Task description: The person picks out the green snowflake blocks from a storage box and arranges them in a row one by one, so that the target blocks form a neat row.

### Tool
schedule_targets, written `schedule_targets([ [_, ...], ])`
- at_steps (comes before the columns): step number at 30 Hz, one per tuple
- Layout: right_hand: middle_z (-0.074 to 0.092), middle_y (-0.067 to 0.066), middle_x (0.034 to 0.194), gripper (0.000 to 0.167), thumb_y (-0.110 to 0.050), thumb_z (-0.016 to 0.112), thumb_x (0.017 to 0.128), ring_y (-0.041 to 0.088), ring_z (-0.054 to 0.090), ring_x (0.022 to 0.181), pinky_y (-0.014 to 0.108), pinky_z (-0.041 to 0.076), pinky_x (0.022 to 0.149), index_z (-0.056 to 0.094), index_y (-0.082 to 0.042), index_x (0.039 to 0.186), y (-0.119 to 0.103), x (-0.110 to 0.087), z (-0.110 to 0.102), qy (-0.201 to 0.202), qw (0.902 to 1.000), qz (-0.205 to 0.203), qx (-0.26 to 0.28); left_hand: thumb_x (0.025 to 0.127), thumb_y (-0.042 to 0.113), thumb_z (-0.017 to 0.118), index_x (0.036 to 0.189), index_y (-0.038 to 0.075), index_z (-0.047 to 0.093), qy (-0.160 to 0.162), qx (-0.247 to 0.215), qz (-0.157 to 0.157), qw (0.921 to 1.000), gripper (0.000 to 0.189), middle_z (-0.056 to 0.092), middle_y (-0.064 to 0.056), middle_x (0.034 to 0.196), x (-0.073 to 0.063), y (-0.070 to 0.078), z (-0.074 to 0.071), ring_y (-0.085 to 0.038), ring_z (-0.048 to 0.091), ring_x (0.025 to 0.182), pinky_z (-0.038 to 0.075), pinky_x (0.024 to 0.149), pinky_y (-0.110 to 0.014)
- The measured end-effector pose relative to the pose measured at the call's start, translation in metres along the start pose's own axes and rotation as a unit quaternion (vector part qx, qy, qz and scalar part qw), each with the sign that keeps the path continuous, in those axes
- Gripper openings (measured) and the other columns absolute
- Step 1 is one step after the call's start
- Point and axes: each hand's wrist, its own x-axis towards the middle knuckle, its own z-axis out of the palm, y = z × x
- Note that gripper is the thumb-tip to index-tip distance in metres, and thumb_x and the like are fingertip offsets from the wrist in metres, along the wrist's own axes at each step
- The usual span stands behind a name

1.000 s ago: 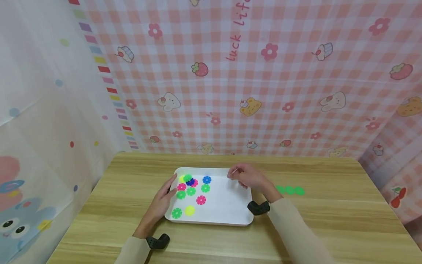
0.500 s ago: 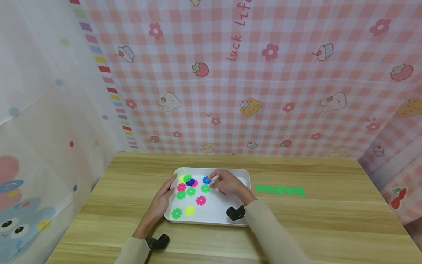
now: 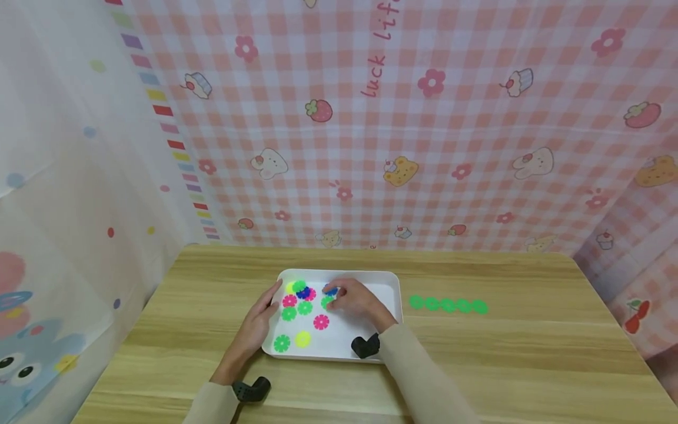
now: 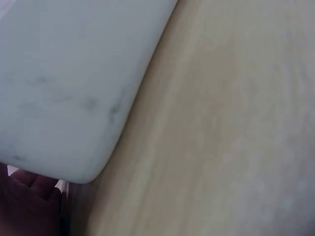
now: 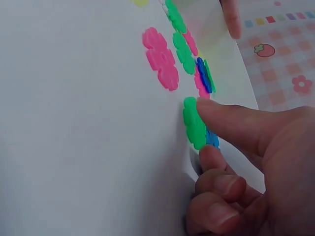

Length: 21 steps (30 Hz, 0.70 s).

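Note:
My left hand [image 3: 256,323] grips the left rim of a white tray [image 3: 339,346], its thumb over the edge. In the left wrist view only dark fingers [image 4: 37,189] show beside the tray's corner. Over the tray, my right hand [image 3: 357,300] pinches a green snowflake disc [image 5: 193,123] between thumb and forefinger, the other fingers curled. Just behind it lies a blue snowflake disc [image 5: 212,139], partly covered by the hand. A pink snowflake disc [image 3: 321,322] lies nearer the tray's middle.
Several green, pink, yellow and dark blue discs lie in the tray's left part, some overlapping, such as a yellow disc [image 3: 303,339]. Right of the tray, a row of green discs [image 3: 448,305] lies on the wooden table [image 3: 519,353]. A checked cloth [image 3: 349,141] hangs behind.
My right hand has moved left from the tray's right side to the green and blue discs, and its fingers have come round the green one. The left hand stays at the rim.

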Motion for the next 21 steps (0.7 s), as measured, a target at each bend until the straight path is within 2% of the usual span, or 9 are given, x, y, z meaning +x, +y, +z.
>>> schedule_targets([
  [5, 0.053, 0.003, 0.084, 0.025, -0.015, 0.076, 0.087, 0.019, 0.047, 0.078, 0.029, 0.037, 0.067, 0.075, -0.019, 0.112, -0.0016, -0.0025, 0.0013, -0.002, 1.0000, 0.004, -0.008, 0.107, 0.013, 0.033, 0.158, 0.016, 0.028, -0.003, -0.003, -0.001, 1.0000, 0.051, 0.017, -0.008, 0.165, -0.0005, 0.0010, 0.0000, -0.027, 0.008, 0.153, 0.005, 0.124, -0.050],
  [13, 0.051, 0.002, 0.078, 0.022, -0.012, 0.077, 0.085, 0.017, 0.045, 0.072, 0.026, 0.036, 0.062, 0.076, -0.017, 0.107, -0.0025, -0.0022, 0.0028, 0.005, 0.9998, -0.004, -0.018, 0.107, 0.015, 0.036, 0.158, 0.017, 0.027, -0.003, -0.004, 0.000, 1.0000, 0.051, 0.016, -0.008, 0.166, -0.0025, 0.0027, -0.0001, -0.026, 0.007, 0.153, 0.005, 0.124, -0.049],
  [21, 0.052, 0.003, 0.082, 0.017, -0.011, 0.078, 0.083, 0.018, 0.047, 0.075, 0.028, 0.038, 0.063, 0.071, -0.016, 0.097, -0.0041, -0.0028, 0.0033, 0.007, 0.9995, 0.025, -0.016, 0.108, 0.017, 0.036, 0.158, 0.017, 0.028, -0.003, -0.004, 0.001, 1.0000, 0.050, 0.017, -0.007, 0.166, -0.0024, 0.0038, 0.0009, -0.027, 0.007, 0.153, 0.005, 0.123, -0.050],
])
